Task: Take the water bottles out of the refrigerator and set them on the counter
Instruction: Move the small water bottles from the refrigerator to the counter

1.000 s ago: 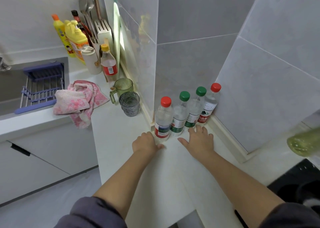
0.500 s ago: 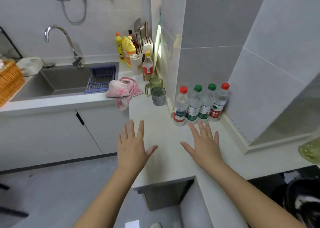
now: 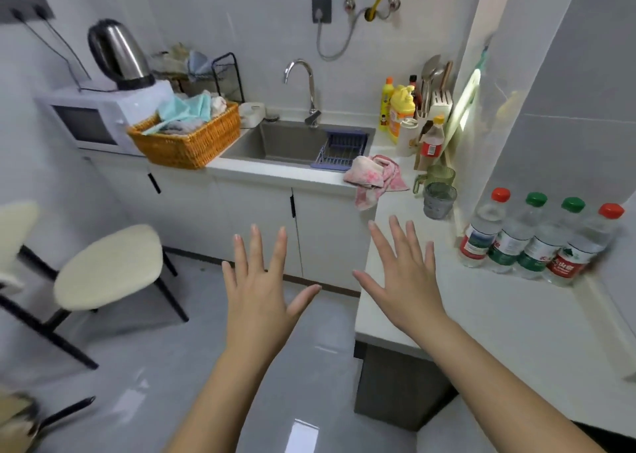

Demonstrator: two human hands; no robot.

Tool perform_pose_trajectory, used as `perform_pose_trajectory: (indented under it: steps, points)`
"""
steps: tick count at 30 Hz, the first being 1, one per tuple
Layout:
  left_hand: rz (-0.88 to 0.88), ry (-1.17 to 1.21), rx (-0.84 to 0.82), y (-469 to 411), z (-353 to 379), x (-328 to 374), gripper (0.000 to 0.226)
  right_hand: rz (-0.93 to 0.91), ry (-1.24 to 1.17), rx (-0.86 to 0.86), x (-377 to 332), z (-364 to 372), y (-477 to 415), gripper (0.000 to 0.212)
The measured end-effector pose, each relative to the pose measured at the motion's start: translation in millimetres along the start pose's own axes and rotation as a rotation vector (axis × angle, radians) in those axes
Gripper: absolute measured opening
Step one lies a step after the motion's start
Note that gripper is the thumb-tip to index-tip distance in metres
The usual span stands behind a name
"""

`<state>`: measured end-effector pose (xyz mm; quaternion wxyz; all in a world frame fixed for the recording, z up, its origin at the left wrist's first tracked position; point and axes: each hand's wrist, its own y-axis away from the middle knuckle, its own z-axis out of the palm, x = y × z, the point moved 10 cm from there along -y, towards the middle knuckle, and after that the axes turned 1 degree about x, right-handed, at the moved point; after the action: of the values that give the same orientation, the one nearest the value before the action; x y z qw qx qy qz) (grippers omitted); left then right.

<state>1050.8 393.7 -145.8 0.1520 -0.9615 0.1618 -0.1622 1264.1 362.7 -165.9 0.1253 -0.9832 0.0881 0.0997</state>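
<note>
Four water bottles (image 3: 540, 246) huddle, likely for steadiness, on the desk (image 3: 499, 332), right of left grip (image 3: 258, 297) and right grip (image 3: 406, 280), both splayed empty.

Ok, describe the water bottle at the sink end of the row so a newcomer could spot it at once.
From the sink, follow the white counter right to the row of four water bottles against the tiled wall. Yours is the end bottle nearest the grey tumbler. It has a red cap beside a green-capped neighbour; the other red-capped bottle stands at the far end.
</note>
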Motion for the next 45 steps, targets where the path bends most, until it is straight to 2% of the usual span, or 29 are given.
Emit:
perform_pose_trajectory:
  steps: [7, 14, 30, 45]
  points:
    - [-0.197, -0.082, 0.114, 43.2, -65.6, -101.3, 0.091, -0.307, -0.116, 0.016, -144.0, 5.0, -14.1, 0.08]
    - [-0.33, -0.181, 0.227, 115.2, -138.7, -195.3, 0.089, -0.519, -0.168, -0.009, -285.5, 18.3, 12.7, 0.08]
    - [-0.665, -0.282, 0.297, 352.3, -295.9, -425.8, 0.094, -0.896, -0.232, -0.046, -610.6, 42.0, 199.1, 0.078]
    - [-0.913, -0.378, 0.33, 490.4, -371.9, -536.6, 0.092, -1.155, -0.208, -0.194, -791.6, 79.7, 306.6, 0.076]
